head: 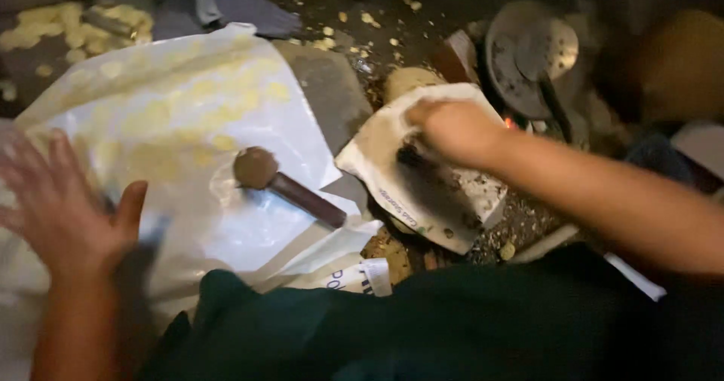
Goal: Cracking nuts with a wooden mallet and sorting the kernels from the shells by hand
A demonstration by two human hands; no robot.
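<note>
A dark lump (411, 155) is gripped by the right hand (452, 128) over a sack (392, 177); the left hand (60, 208), spread wide, is held above plastic sheet (226, 110), beside a masher (283, 185).

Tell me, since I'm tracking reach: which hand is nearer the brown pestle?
Left. The left hand hovers just left of the pestle; the right hand is farther right, on a white bag.

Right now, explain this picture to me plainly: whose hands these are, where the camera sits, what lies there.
One camera, worn on a person's head, looks down at their own bare hands. The left hand is spread open over a white plastic sheet dotted with pale yellow pieces. A brown tool with a round head lies on that sheet. The right hand presses on a soiled white sack; whether it grips anything is blurred. A round metal disc sits behind, and a small glow shows beside the hand.
</note>
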